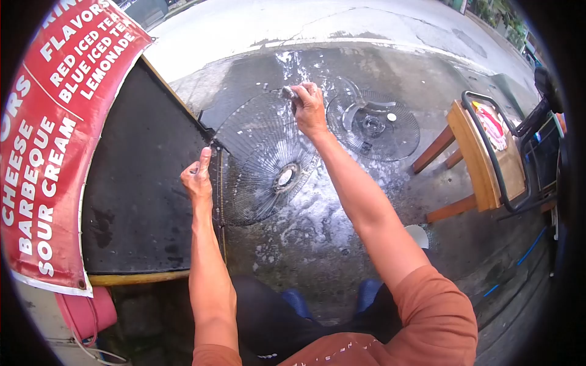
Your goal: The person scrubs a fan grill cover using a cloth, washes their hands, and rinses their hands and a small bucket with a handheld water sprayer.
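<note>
Over the far part of a large wire fan grille [256, 177], my right hand [309, 113] is closed, pinching a small greyish wad [288, 93] that looks soapy. The grille is round, wet and grey, with a pale hub at its centre. My left hand [198, 175] is curled with the thumb up, beside the grille's left rim and a dark clip [210, 135]; what its fingers hold, if anything, is hidden. Beyond my right forearm lies a second fan grille [397, 131], with grey fan blades [354, 113] on it and a small white round piece [392, 117].
White suds [317, 213] spread over wet concrete. To the left stands a black-topped table [140, 183] with a red lettered banner [49, 122], above a pink bucket [91, 314]. On the right are a wooden stool [473, 158] and a black metal frame [506, 195]. My blue footwear [297, 302] is below.
</note>
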Tool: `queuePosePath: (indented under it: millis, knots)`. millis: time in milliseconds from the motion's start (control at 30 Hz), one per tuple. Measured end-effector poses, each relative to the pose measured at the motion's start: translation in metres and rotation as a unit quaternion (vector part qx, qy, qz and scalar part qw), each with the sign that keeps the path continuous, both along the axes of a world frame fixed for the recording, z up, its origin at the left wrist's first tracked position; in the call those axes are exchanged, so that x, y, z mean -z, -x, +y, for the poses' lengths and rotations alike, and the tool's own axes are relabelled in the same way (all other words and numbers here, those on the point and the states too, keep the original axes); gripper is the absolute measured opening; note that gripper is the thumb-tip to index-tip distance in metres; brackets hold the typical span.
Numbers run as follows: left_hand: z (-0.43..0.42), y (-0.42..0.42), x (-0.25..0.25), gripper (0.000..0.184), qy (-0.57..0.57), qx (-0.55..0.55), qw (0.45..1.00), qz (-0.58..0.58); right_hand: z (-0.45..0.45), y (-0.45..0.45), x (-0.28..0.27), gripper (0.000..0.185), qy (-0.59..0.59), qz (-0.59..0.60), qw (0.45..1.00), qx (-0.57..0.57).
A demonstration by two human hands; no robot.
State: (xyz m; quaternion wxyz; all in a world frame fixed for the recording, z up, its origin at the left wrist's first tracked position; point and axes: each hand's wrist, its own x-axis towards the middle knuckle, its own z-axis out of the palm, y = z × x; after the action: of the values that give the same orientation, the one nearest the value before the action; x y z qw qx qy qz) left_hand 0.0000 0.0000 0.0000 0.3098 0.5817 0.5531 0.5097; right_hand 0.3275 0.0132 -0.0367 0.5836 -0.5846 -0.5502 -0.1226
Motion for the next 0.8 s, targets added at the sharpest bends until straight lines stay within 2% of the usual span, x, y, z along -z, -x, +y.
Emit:
queuePosePath:
  millis: [67,200,300,367,467,500,533,633,800]
  knots:
    - [-0.006,0.005,-0.002,0.067,0.031,0.01,0.998,-0.051,0.003,-0.017,0.01,0.019,0.021,0.016,0.999,-0.026]
    - [-0.003,0.011,-0.001,0.065,0.018,0.04,0.997,-0.058,-0.004,-0.048,0.031,0.021,0.155,0.101,0.982,0.025]
    - [0.003,0.015,-0.001,0.06,0.034,0.037,0.996,-0.069,-0.002,-0.072,0.11,0.017,0.131,0.103,0.976,0.143]
    - [0.005,0.014,0.003,0.059,0.039,0.042,0.996,-0.066,-0.022,-0.08,0.158,0.021,0.184,0.216,0.955,0.092]
    - [0.005,0.001,-0.002,0.06,0.048,0.039,0.997,-0.049,-0.051,-0.063,0.216,0.026,0.202,0.372,0.9,0.103]
    - [0.008,-0.003,-0.002,0.06,0.053,0.033,0.997,-0.044,-0.07,-0.052,0.205,0.027,0.286,0.395,0.868,0.091]
    - [0.009,-0.006,-0.001,0.061,0.057,0.028,0.997,-0.041,-0.075,-0.046,0.23,0.028,0.342,0.32,0.874,0.128]
    - [0.016,-0.005,0.002,0.062,0.058,-0.003,0.998,-0.025,-0.103,-0.018,0.272,0.031,0.431,0.335,0.836,0.06]
    - [0.01,-0.024,-0.008,0.065,0.08,-0.057,0.995,0.002,-0.144,0.006,0.274,0.036,0.406,0.328,0.843,0.129]
